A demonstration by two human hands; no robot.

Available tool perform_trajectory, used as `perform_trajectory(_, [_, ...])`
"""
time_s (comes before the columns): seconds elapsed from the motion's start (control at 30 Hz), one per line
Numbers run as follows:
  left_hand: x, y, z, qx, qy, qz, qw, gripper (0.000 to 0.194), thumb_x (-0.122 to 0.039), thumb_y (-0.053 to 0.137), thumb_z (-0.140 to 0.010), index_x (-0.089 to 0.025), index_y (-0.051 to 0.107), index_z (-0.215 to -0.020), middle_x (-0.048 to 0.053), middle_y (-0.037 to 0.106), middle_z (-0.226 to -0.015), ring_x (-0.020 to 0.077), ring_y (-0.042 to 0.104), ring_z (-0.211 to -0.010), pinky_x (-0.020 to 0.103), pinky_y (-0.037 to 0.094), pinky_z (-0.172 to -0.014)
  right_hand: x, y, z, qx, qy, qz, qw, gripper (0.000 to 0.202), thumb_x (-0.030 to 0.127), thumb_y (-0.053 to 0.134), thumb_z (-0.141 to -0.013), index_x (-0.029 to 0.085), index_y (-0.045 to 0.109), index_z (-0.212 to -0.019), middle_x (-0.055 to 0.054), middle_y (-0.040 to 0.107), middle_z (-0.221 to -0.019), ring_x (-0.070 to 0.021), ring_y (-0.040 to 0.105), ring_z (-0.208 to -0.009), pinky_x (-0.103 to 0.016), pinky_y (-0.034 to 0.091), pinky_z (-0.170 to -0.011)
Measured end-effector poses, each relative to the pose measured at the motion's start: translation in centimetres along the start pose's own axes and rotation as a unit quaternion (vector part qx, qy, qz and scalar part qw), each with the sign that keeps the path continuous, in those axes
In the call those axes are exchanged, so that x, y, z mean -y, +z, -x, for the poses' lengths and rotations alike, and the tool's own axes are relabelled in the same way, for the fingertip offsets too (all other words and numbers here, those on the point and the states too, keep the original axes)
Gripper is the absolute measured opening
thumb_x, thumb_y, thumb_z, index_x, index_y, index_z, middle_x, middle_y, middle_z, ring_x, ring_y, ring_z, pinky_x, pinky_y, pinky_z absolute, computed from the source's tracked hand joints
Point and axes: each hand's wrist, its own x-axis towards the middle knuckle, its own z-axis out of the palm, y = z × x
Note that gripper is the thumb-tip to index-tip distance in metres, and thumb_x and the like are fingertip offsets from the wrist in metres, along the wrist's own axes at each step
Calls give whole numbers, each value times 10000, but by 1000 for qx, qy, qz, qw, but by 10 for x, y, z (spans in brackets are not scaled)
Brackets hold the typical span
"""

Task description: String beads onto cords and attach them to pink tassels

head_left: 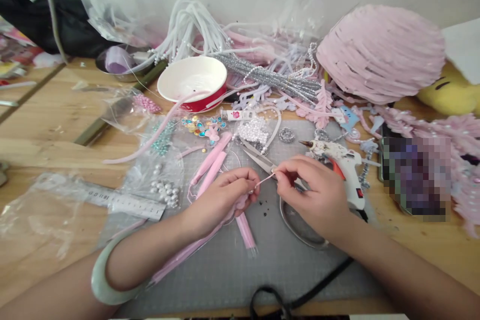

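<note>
Ideally, we hold the pink strand point(266, 179) straight and taut, left hand point(225, 192) and right hand point(315, 195) both pinching it.

Under soft light, left of the grey gridded cutting mat point(210, 287), we see crumpled clear plastic film point(41, 215) glint; right, blocky pixelation point(416, 177).

A craft workspace, whether in a home or a workshop cannot be told, is indicated by a wooden table point(48, 135), partly covered by a mat point(210, 280), where beads point(255, 131), scissors point(261, 161), a ruler point(125, 204), a glue gun point(351, 176) and pipe cleaners point(275, 82) are spread.
</note>
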Motion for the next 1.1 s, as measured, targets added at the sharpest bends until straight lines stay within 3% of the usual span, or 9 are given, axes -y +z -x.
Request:
perform_trajectory(0.2, [2, 0, 2, -3, 23, -19, 1000, 215, -310, 452, -836, -153, 522, -707, -36, 491, -589, 38, 302, -424, 165, 197, -384, -1, 1, 0, -1, -11, 9, 1000, 92, 106, 515, -780, 179, 553, -736, 14, 549, -666, -97, 499, -613, -213, 413, -596])
perform_trajectory(0.3, [2, 1, 3, 4, 23, -14, 1000, 172, -283, 537, -794, -150, 504, -690, -46, 479, -581, 31, 281, -431, 165, 182, -395, -1, 0, 0, 0, -16, 17, 1000, 87, 109, 513, -784, 173, 552, -739, 8, 549, -672, -99, 500, -618, -215, 412, -603])
perform_trajectory(0.6, [2, -2, 0, 34, 22, 27, 999, 114, -212, 533, -750, -126, 522, -674, -13, 527, -607, 49, 448, -441, 162, 319, -412, -2, -9, -2, 7, -38, 26, 999, 98, 95, 491, -794, 161, 544, -743, 9, 512, -662, -95, 485, -611, -208, 396, -602])
perform_trajectory(0.8, [-2, 1, 3, 61, -9, 44, 997, 98, -188, 541, -730, -117, 540, -663, 3, 538, -594, 55, 456, -436, 161, 345, -411, 4, -13, -3, 12, -56, 66, 996, 107, 109, 470, -800, 158, 548, -746, 8, 508, -653, -94, 467, -581, -214, 383, -591])
perform_trajectory(0.93, [0, 1, 3, 68, 7, 44, 997, 118, -192, 500, -752, -113, 550, -679, 19, 551, -625, 76, 495, -483, 179, 379, -462, 12, -21, -8, 47, -41, 71, 996, 104, 116, 476, -783, 166, 555, -738, 10, 526, -669, -93, 456, -571, -224, 367, -582])
perform_trajectory(1.1, [3, 2, 3, 52, 86, -27, 995, 275, -396, 493, -812, -140, 591, -831, 14, 563, -696, 104, 538, -564, 196, 399, -504, 28, -30, -19, 114, -1, 58, 992, 111, 136, 501, -775, 166, 557, -683, 20, 534, -651, -97, 463, -598, -216, 340, -561])
